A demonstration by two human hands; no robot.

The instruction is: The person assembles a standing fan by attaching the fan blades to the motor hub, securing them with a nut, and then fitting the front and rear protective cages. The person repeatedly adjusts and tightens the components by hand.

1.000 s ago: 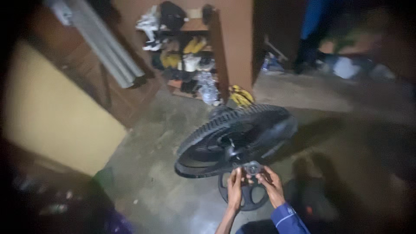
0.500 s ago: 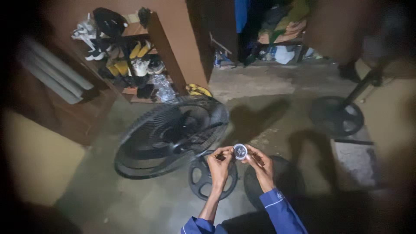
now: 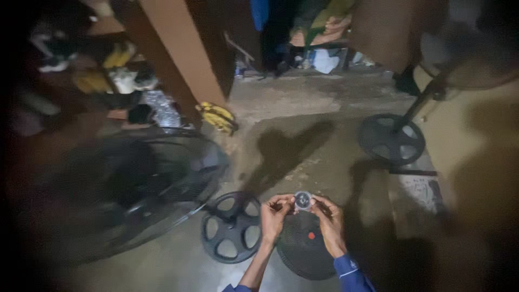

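Fingers (image 3: 285,204) of both hands pinched on a small round grey cap (image 3: 303,199), held up between them over the floor. Left hand (image 3: 274,214) gripping its left edge, right hand (image 3: 331,221) closed on the right edge, blue cuff (image 3: 350,269) at the right wrist. Directly below the hands, a dark round grille disc (image 3: 303,249) with a small red dot, flat on the concrete floor (image 3: 303,108). Just beside it on the left, a black spoked round base (image 3: 231,233), also flat. Farther left, a big black fan cage (image 3: 146,184), blurred, tilted on the floor. Up and to the right, well apart, a second black spoked base (image 3: 391,138) carrying a slanted pole (image 3: 427,97). By the brown cabinet wall (image 3: 184,54), a yellow bundle (image 3: 218,117) on the floor; left of that, shelves of blurred shoes (image 3: 108,70). At the far wall, a heap of cloth (image 3: 319,38) in blue, green and pale colours, too blurred for any label.
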